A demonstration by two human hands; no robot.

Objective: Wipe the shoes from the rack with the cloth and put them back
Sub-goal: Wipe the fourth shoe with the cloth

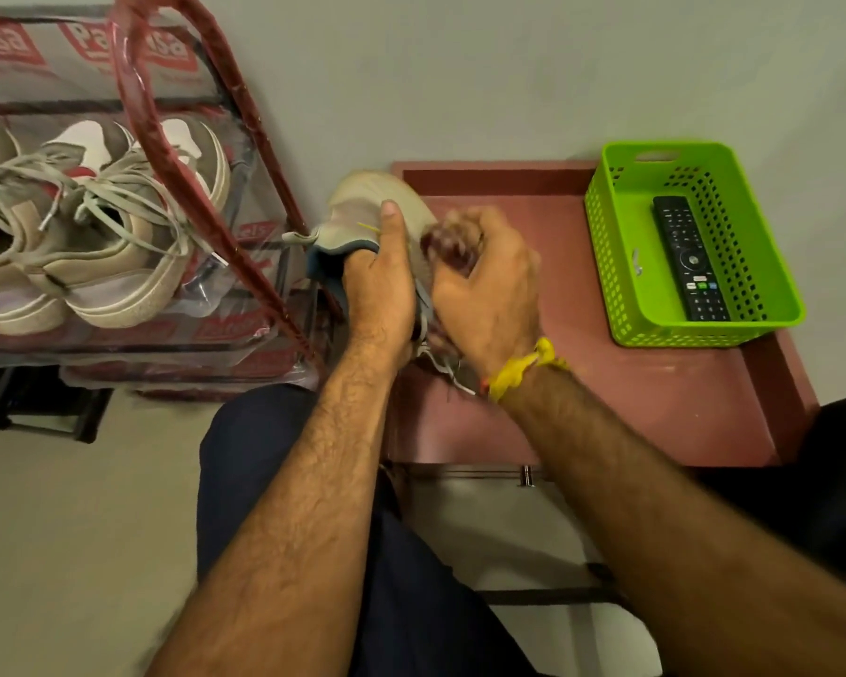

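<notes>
The left hand (381, 280) grips the beige shoe (362, 212) at its collar, above the left edge of the red table (655, 393). The right hand (484, 280) clutches a dark cloth (453, 246), blurred, pressed against the shoe. The hands hide most of the shoe. Left, the rack (177, 114) holds two shoes (94, 227).

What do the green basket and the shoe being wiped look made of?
Green basket: looks like moulded plastic with a slight sheen, with rows of punched holes and a handle slot. Shoe, held by the left hand: probably beige woven fabric, matte; blur hides the weave.
</notes>
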